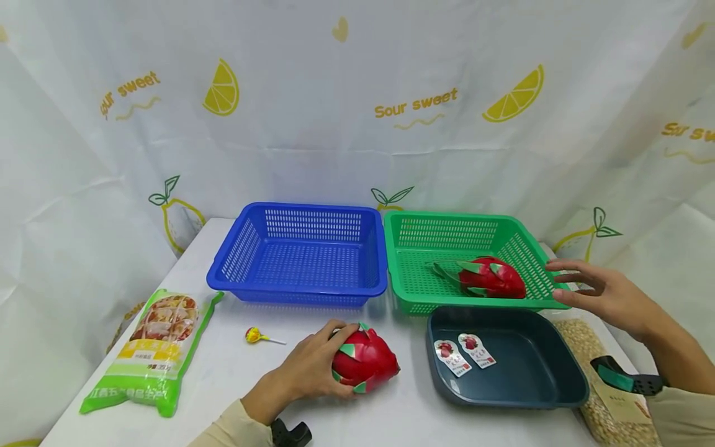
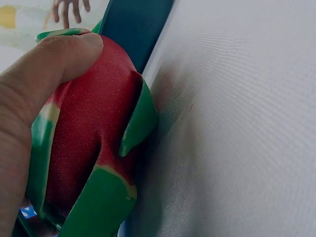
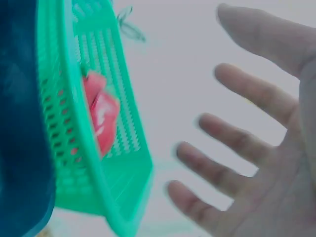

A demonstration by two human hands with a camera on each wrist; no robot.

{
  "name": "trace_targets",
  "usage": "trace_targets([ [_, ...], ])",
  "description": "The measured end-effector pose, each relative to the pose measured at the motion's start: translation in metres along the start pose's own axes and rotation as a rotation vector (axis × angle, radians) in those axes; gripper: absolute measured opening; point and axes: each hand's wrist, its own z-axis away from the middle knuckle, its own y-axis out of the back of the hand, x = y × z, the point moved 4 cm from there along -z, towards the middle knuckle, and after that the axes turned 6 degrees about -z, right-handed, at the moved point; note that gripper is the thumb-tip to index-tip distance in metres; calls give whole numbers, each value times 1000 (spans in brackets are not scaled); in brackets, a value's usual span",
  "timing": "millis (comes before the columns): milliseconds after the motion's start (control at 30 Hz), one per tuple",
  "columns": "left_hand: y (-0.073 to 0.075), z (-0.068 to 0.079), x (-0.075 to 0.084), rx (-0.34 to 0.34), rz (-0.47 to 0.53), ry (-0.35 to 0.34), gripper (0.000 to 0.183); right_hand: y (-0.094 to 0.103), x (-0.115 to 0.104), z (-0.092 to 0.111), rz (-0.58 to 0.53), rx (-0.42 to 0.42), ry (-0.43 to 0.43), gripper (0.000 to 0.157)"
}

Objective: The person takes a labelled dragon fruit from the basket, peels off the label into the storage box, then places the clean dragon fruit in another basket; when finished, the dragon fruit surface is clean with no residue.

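Observation:
My left hand grips a red dragon fruit with green scales, low over the white table. In the left wrist view, the thumb presses along the top of the fruit. My right hand holds nothing; its fingers are spread beside the right rim of the green basket. Inside that basket lies a second dragon fruit, toward its right side, with long green leaf-like parts pointing left. The right wrist view shows the open palm turned toward the basket.
A blue basket stands left of the green one. In front is a dark blue tray holding two dragon fruit stickers. A bag of grain lies partly behind the right wrist. At the left are a lollipop and a green food packet.

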Motion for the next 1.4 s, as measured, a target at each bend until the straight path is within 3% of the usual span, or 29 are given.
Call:
trace_targets([
  [100, -1, 1, 0, -5, 4, 15, 96, 3, 15, 1, -25, 84, 6, 48],
  [233, -1, 1, 0, -6, 21, 20, 95, 1, 39, 0, -69, 129, 0, 47],
  [600, 4, -2, 1, 36, 140, -32, 90, -18, 88, 2, -158, 51, -134, 53],
  [700, 13, -8, 6, 25, 191, -32, 91, -21, 94, 2, -143, 50, -162, 57],
  [800, 31, -19, 18, 15, 209, -37, 93, -21, 96, 2, -129, 58, -159, 59],
  [967, 74, -49, 41, 28, 205, -117, 92, -21, 94, 2, -103, 57, -155, 59],
  [1133, 113, -95, 59, -3, 264, -178, 91, -20, 93, 1, -93, 46, -151, 59],
  [1267, 127, -138, 70, -65, 296, -173, 93, -19, 93, 2, -103, 26, -142, 59],
  [1400, 125, -179, 78, -141, 200, -183, 97, -20, 92, 2, -126, 3, -135, 59],
])
